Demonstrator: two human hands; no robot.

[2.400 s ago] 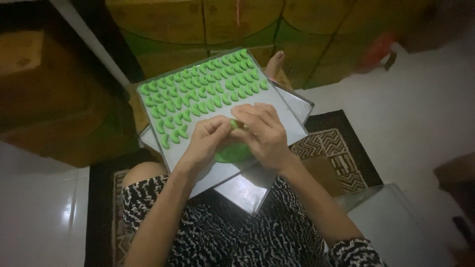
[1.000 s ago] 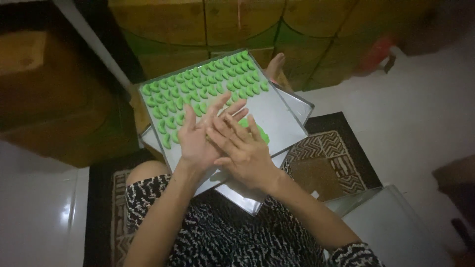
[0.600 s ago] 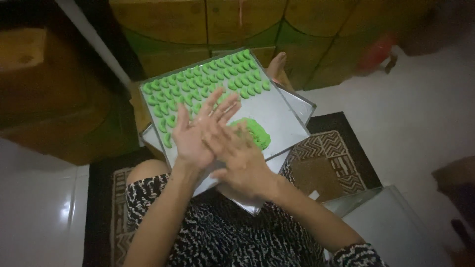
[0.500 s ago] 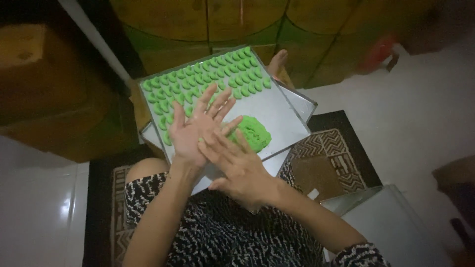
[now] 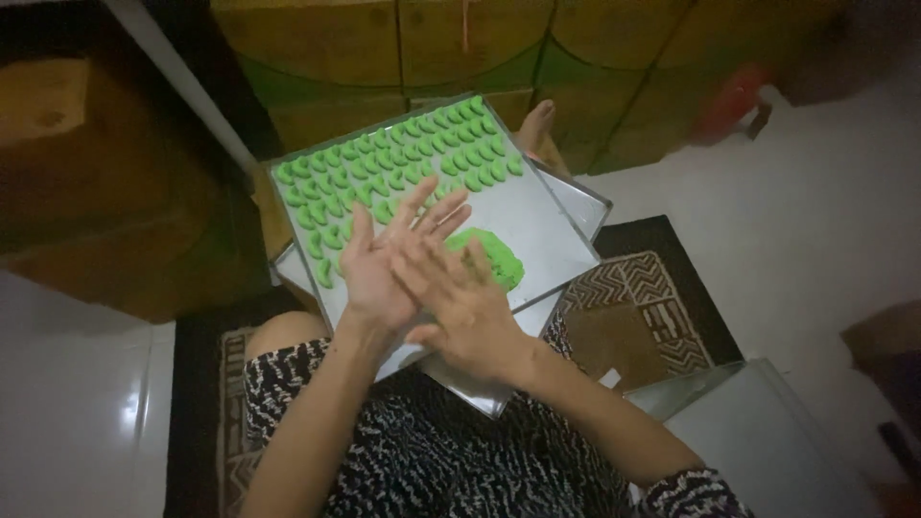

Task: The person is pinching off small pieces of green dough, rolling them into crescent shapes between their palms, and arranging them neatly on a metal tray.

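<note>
The metal tray [image 5: 561,225] rests across the person's lap, and most of its far half is already filled: rows of small green crescent pieces [image 5: 403,158] run from the far corner down its left edge. The near right part of the tray is bare metal, so by my reckoning the shaping is well past halfway, with several rows of room left. What remains to be shaped is the lump of green dough [image 5: 494,257], lying on the tray just this side of the rows, near the tray's middle.

Over the near left part of the tray the left hand [image 5: 379,269] lies flat with its fingers spread, and the right hand [image 5: 460,302] is laid across its palm, also flat. Both hands are open rather than clamped on anything; whether a bit of dough is pressed between the palms cannot be told (it would be hidden there).

Half a second ago the hands were pressed together in much the same way, with the right hand a little nearer the body; it has since slid forward across the left palm. The dough lump and the rows have not shifted on the tray.
</note>
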